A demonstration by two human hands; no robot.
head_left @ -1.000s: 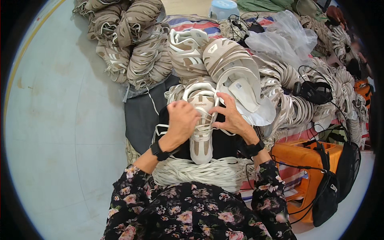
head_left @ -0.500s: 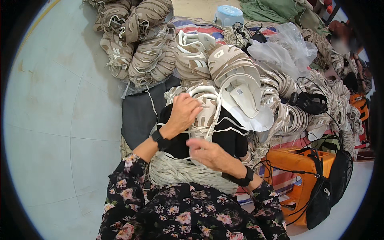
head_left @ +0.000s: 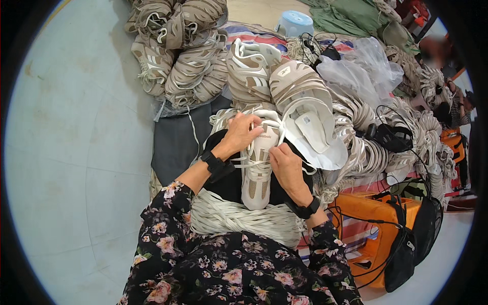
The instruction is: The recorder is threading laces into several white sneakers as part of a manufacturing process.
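A beige-and-white mesh sneaker (head_left: 256, 170) lies on the person's lap, over a black cloth. The left hand (head_left: 239, 134) pinches a white lace (head_left: 254, 122) at its far end; the right hand (head_left: 285, 168) pinches lace mid-tongue. Lacing looks partway done, loose ends left untied.

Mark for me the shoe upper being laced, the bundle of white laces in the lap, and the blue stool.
shoe upper (head_left: 256, 175), head view, on its tongue.
bundle of white laces (head_left: 239, 218), head view, on its middle strands.
blue stool (head_left: 295, 23), head view, on its top.
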